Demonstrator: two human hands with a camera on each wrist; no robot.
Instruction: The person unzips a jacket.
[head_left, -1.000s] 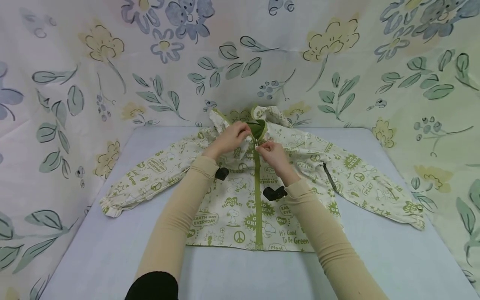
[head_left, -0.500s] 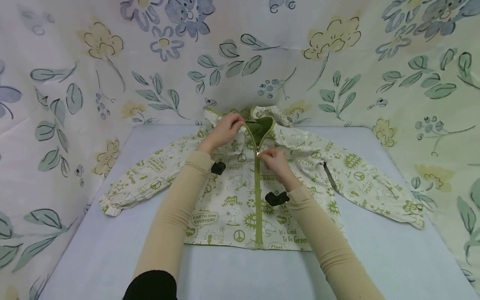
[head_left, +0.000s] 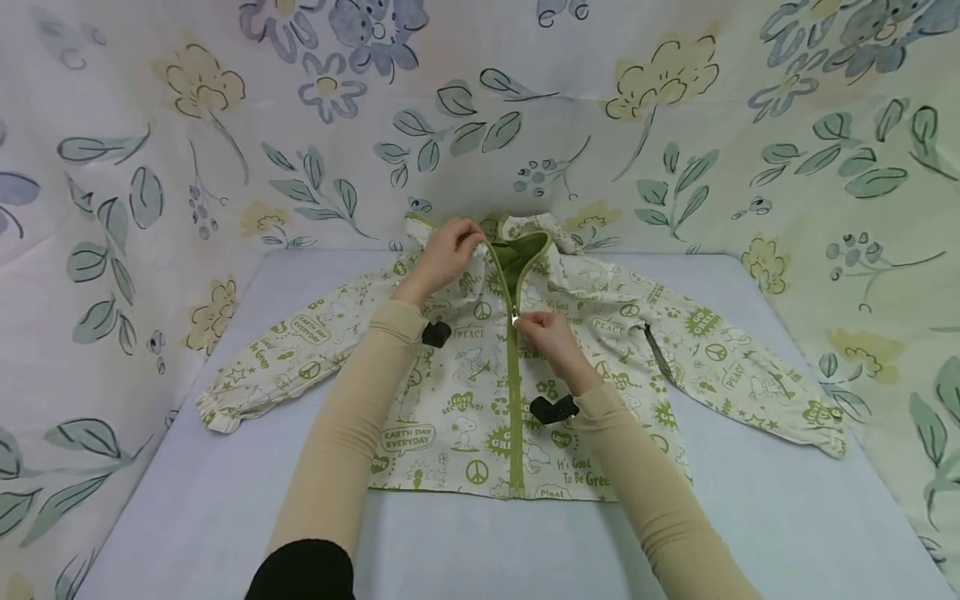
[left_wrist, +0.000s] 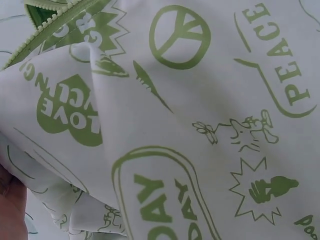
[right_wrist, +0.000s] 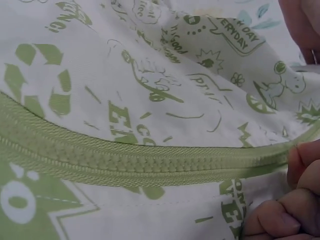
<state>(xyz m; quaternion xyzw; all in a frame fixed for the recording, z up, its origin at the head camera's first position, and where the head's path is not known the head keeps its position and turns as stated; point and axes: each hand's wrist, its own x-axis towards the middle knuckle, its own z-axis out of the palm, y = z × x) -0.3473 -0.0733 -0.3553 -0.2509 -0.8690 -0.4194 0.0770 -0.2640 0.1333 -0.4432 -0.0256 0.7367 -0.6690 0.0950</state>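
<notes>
A white jacket with green print lies spread on its back, front up, sleeves out to both sides. Its green zipper runs down the middle, parted at the top in a V that bares the green lining. The left hand pinches the collar edge left of the opening. At the bottom of the V, the right hand pinches the zipper slider's pull. In the right wrist view the joined zipper teeth lead up to the curled fingers.
The jacket lies on a white-covered table. Behind it and along both sides hangs a floral cloth. A dark slit shows beside the sleeve at right. A black wrist camera sits below the right hand.
My right hand has drawn the zipper slider down towards the hem, and the V at the neck has widened. My left hand has shifted up and left with the collar edge.
</notes>
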